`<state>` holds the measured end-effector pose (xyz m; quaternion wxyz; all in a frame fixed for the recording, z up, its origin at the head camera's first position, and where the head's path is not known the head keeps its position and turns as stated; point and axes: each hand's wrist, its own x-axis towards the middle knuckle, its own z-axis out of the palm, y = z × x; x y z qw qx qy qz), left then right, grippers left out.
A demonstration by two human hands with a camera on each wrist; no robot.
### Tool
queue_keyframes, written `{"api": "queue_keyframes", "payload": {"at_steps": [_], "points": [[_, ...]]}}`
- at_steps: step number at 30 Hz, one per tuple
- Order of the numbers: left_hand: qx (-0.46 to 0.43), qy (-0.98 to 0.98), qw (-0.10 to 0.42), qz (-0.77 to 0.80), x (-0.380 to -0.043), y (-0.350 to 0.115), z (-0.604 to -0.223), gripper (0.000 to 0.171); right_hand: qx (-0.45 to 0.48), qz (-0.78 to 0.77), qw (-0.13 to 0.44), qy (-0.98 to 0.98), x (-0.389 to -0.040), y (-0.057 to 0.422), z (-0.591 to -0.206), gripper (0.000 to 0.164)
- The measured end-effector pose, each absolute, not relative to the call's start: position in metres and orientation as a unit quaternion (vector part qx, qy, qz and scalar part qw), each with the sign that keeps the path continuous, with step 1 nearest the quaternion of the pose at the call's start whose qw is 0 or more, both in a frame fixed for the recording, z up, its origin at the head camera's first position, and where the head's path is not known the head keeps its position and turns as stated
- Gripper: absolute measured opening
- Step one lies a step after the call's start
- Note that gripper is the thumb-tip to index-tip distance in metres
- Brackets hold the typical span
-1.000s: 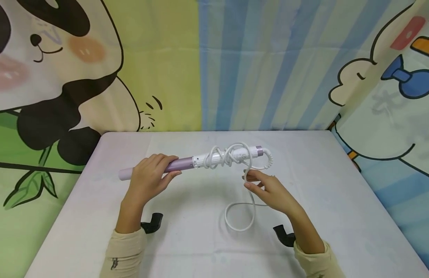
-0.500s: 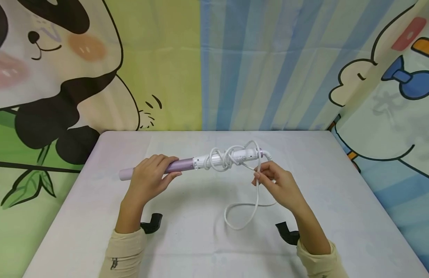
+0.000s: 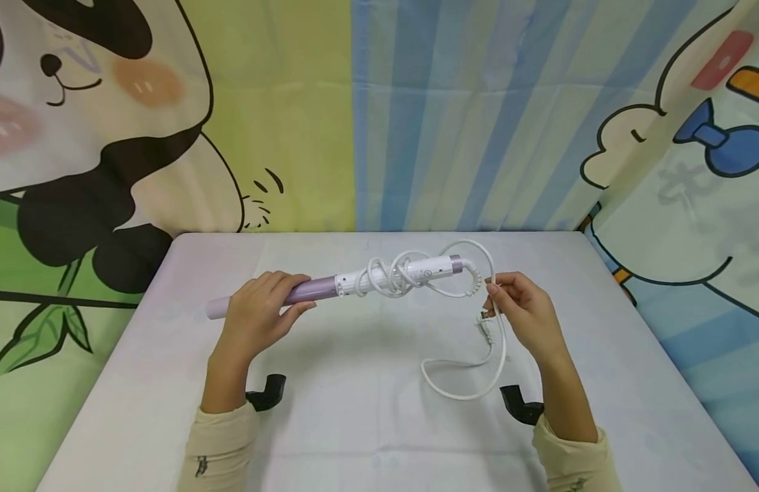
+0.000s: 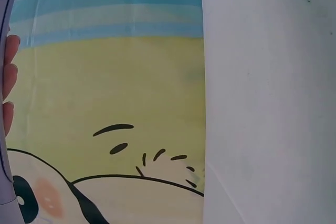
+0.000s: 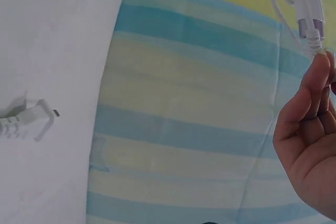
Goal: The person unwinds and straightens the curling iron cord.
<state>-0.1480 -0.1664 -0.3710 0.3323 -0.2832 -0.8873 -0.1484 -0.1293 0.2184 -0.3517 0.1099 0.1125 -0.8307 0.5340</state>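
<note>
A lilac-and-white hair straightener (image 3: pixel 314 290) is held level above the table, its handle pointing right. My left hand (image 3: pixel 259 316) grips its lilac barrel; in the left wrist view, fingertips (image 4: pixel 9 80) show past the barrel's edge. White power cord (image 3: pixel 456 397) is wound in several loose turns round the white handle. Right of the handle's end, my right hand (image 3: pixel 529 318) pinches a stretch of this cord between thumb and fingers. Below that hand hangs the plug (image 3: pixel 486 331), which also appears in the right wrist view as a white plug (image 5: pixel 35 119) with metal prongs.
A white-covered table (image 3: pixel 354 437) lies beneath both hands. Behind it hangs a printed cloth (image 3: pixel 416 123) with cartoon figures and stripes. Black curved pieces (image 3: pixel 270 393) stick out at both wrists, next to beige sleeves (image 3: pixel 222 444).
My right hand has moved right, drawing the cord out past the handle's end into a wider loop. The plug has come into view below it. My left hand stays on the barrel.
</note>
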Motion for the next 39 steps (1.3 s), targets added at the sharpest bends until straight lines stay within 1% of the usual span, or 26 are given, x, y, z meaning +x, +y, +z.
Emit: {"api": "queue_keyframes", "payload": {"at_steps": [4, 8, 11, 16, 20, 22, 24, 26, 28, 32, 39], "points": [[-0.274, -0.882, 0.351, -0.157, -0.148, -0.171, -0.368, 0.042, 0.091, 0.556, 0.085, -0.822, -0.13, 0.219, -0.363, 0.022], [-0.268, -0.877, 0.364, -0.161, -0.148, -0.174, -0.366, 0.041, 0.076, 0.534, 0.056, -0.84, -0.13, 0.219, -0.374, 0.023], [-0.265, -0.877, 0.369, -0.159, -0.149, -0.175, -0.364, 0.041, 0.071, 0.491, 0.024, -0.868, -0.13, 0.219, -0.382, 0.025], [-0.261, -0.879, 0.368, -0.155, -0.15, -0.175, -0.363, 0.041, 0.097, 0.411, -0.048, -0.905, -0.133, 0.215, -0.397, 0.022], [-0.255, -0.881, 0.366, -0.16, -0.149, -0.176, -0.363, 0.042, 0.122, 0.356, -0.087, -0.923, -0.136, 0.21, -0.402, 0.018], [-0.253, -0.881, 0.365, -0.162, -0.148, -0.176, -0.364, 0.042, 0.126, 0.323, -0.1, -0.933, -0.135, 0.209, -0.4, 0.022], [-0.254, -0.881, 0.363, -0.162, -0.148, -0.177, -0.365, 0.042, 0.124, 0.294, -0.111, -0.941, -0.132, 0.209, -0.396, 0.031], [-0.256, -0.881, 0.364, -0.161, -0.148, -0.177, -0.366, 0.042, 0.122, 0.276, -0.101, -0.948, -0.13, 0.208, -0.39, 0.043], [-0.256, -0.88, 0.367, -0.161, -0.148, -0.177, -0.366, 0.043, 0.125, 0.273, -0.067, -0.952, -0.128, 0.205, -0.386, 0.05], [-0.257, -0.879, 0.367, -0.16, -0.15, -0.177, -0.366, 0.042, 0.139, 0.294, 0.001, -0.946, -0.129, 0.194, -0.378, 0.057], [-0.254, -0.882, 0.363, -0.161, -0.149, -0.178, -0.369, 0.043, 0.198, 0.296, 0.017, -0.934, -0.138, 0.161, -0.37, 0.062]]}}
